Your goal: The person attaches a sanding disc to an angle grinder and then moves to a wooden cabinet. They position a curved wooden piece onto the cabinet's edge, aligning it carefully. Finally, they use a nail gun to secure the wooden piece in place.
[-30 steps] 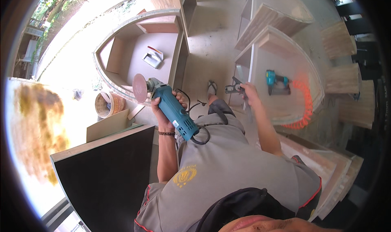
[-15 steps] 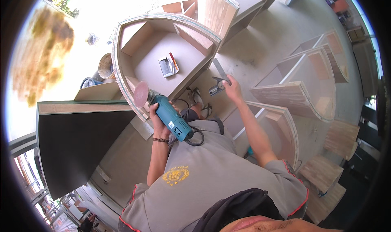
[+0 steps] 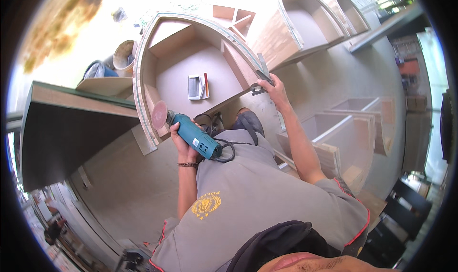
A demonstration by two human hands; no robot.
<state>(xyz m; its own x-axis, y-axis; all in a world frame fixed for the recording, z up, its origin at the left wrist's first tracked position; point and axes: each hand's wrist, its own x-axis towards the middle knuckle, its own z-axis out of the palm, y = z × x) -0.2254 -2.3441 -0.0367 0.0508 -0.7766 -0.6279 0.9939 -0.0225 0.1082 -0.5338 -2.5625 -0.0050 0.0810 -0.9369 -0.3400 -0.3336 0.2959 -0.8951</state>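
My left hand [image 3: 183, 142] is closed round the body of a teal angle grinder [image 3: 196, 137]. The reddish sanding disc [image 3: 159, 114] on its head is beside the left front corner of a boat-shaped wooden cabinet [image 3: 137, 88]. Its black cord [image 3: 230, 158] loops against my shirt. My right hand [image 3: 275, 91] grips a metal tool [image 3: 261, 77] with a flat steel blade and a dark angled part, near the cabinet's right corner; its exact kind is unclear. Inside the cabinet lie a small grey-faced rectangular box [image 3: 194, 87] and a slim red-handled tool [image 3: 206, 83].
A large dark panel-sided piece [image 3: 71, 138] stands on the left. Buckets [image 3: 125, 55] are behind it. More curved wooden cabinets stand at the far right [image 3: 310, 21] and on the right [image 3: 346, 133]. A divided wooden frame [image 3: 234, 19] lies beyond the cabinet. My feet are below its front edge.
My view has shifted and turned. My right hand has brought the metal tool closer to the cabinet's right corner and tilted it. The grinder stays in my left hand.
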